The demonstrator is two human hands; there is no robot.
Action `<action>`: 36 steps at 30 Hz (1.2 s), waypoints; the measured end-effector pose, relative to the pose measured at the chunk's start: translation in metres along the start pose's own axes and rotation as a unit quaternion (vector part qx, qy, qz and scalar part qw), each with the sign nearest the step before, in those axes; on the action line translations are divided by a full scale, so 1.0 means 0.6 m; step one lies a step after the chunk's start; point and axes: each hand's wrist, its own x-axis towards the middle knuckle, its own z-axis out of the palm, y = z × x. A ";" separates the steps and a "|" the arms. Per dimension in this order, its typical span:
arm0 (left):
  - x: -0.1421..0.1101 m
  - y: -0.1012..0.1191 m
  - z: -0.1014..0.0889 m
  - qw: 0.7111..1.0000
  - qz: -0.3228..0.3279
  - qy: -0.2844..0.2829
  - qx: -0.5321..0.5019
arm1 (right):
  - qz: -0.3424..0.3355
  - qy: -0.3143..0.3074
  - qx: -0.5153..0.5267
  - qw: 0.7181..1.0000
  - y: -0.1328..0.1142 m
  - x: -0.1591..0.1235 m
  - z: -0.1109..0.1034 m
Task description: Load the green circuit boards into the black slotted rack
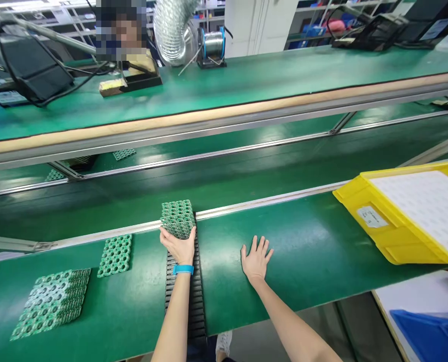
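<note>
Head view of a green-surfaced work table [322, 261] beside a conveyor line. The left hand [178, 244] is closed around the near side of a thick stack of green perforated circuit panels [177, 217], fingers wrapped over its edge, with a blue wristband [183, 269] on the wrist. The stack stands at the far end of a long black ribbed tray [197, 296], close to the metal rail [269, 201] at the table's far edge. The right hand [256, 260] lies open, palm down and fingers spread, flat on the bare table surface to the right of the tray, holding nothing.

To the left lie a single flat green panel [115, 255] and, nearer and further left, a second tilted stack of green panels [52, 301]. A yellow plastic bin with white sheet lining [374, 226] sits at the right.

Handling note: the stack looks loose-leaved, so a square grip across all layers should keep the panels aligned; pressure on one corner could fan them. The flat right hand serves well as a brace.
</note>
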 end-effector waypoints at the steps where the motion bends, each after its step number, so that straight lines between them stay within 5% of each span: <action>1: 0.000 0.002 0.002 1.000 -0.004 0.000 -0.001 | 0.001 0.003 0.001 1.000 0.001 0.001 0.001; 9: -0.013 -0.010 -0.031 1.000 0.002 -0.006 0.004 | -0.007 0.033 0.030 0.999 0.006 0.003 -0.013; 14: 0.082 -0.129 -0.095 0.995 -0.067 0.029 0.069 | -0.019 0.059 0.060 0.996 0.008 0.001 -0.023; 18: 0.174 -0.237 -0.135 0.971 -0.137 -0.081 0.179 | -0.038 0.081 0.070 0.994 0.008 0.002 -0.026; 22: 0.212 -0.289 -0.140 0.938 -0.194 -0.179 0.225 | -0.062 0.106 0.078 0.989 0.013 0.004 -0.024; 30: 0.211 -0.306 -0.143 0.941 -0.200 -0.178 0.205 | -0.095 0.170 0.105 0.975 0.033 0.011 -0.003; 36: 0.198 -0.265 -0.179 0.978 -0.163 -0.048 0.122 | -0.092 0.159 0.076 0.980 0.027 0.017 -0.005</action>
